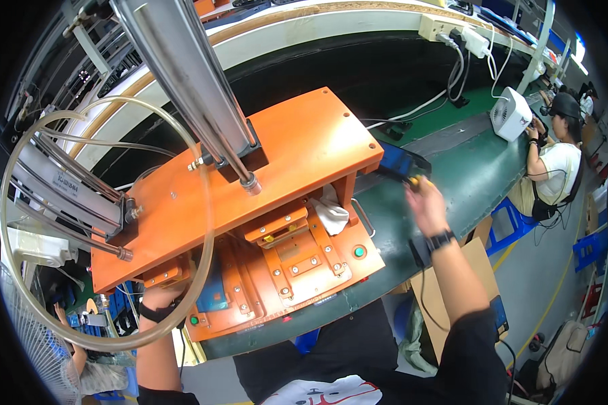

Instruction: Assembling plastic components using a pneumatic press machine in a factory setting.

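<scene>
In front of me stands an orange press [297, 145] with two upright air cylinders. My left hand [165, 295] reaches under its top plate at the left. The plate and a looping clear hose [208, 223] hide its fingers. Close to that hand, a flat blue piece [213, 291] lies on the press bed. Out to the right, my right hand [427, 206] is closed, fingertips pinched around something small, partly yellow, that I cannot make out. Just beyond those fingertips, a dark flat object with a blue face [400, 160] lies on the green bench [446, 165].
A green button [359, 252] sits at the press's right front, another [194, 320] at its left. A white cloth [330, 212] is tucked under the top plate. Cardboard [446, 304] stands below the bench edge. A white fan [511, 115] and a seated person [556, 158] are farther right.
</scene>
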Motion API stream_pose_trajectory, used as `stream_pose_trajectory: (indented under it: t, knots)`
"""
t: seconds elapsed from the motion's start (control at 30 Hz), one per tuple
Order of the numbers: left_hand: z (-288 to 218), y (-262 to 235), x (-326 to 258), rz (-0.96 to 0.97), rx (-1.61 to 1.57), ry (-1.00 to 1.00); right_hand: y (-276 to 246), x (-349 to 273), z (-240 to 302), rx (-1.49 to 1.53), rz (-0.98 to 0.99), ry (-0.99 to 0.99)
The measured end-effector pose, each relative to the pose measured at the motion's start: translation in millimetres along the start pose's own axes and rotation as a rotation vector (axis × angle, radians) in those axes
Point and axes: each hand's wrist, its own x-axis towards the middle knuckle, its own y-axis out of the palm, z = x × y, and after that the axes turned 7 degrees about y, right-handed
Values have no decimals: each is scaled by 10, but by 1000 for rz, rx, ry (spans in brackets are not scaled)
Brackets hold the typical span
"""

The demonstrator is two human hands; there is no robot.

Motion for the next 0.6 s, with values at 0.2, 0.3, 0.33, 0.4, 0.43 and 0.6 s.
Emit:
stream_pose_trajectory:
  t: [0.2,0.3,0.33,0.4,0.43,0.6]
  knots:
    - [17,17,-51,2,10,-141,1029,1111,-534,-412,150,184]
    - [33,-88,300,11,40,-256,1537,936,-382,-1112,262,34]
    - [-116,164,797,8,-17,-233,912,1477,-437,-1384,100,-754]
    - [36,-1,496,16,31,-319,992,1255,-294,-1389,266,-565]
    - [41,-39,462,15,42,-350,953,1040,-98,-1613,336,-885]
    - [-27,79,411,9,1,-418,137,591,435,-1867,-96,-805]
